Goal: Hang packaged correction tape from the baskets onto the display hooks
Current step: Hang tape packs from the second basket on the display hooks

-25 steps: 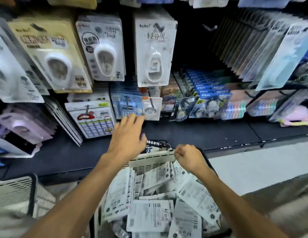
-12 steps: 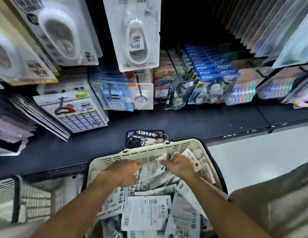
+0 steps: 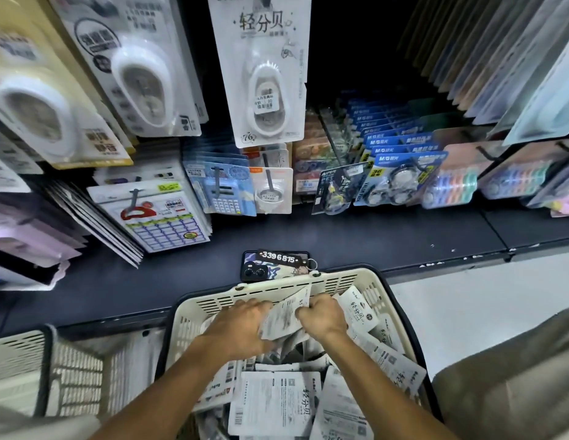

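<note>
A cream plastic basket [image 3: 276,289] in front of me is full of white correction tape packs [image 3: 273,404], most lying back side up. Both hands are down at its far end. My left hand [image 3: 241,328] and my right hand [image 3: 322,315] each grip an edge of one tilted correction tape pack [image 3: 284,312] between them. On the display above, matching white correction tape packs [image 3: 264,71] hang from a hook, and larger ones [image 3: 140,71] hang to the left.
A phone with a numbered key tag [image 3: 275,265] lies on the dark shelf [image 3: 372,239] just beyond the basket. A second cream basket [image 3: 19,354] stands at the lower left. Calculators [image 3: 222,188], tape rolls [image 3: 394,182] and other stationery hang along the lower row.
My left hand came down from the shelf display into the basket. Both hands have closed on one pack at the basket's far end, and my view has tilted down and closer.
</note>
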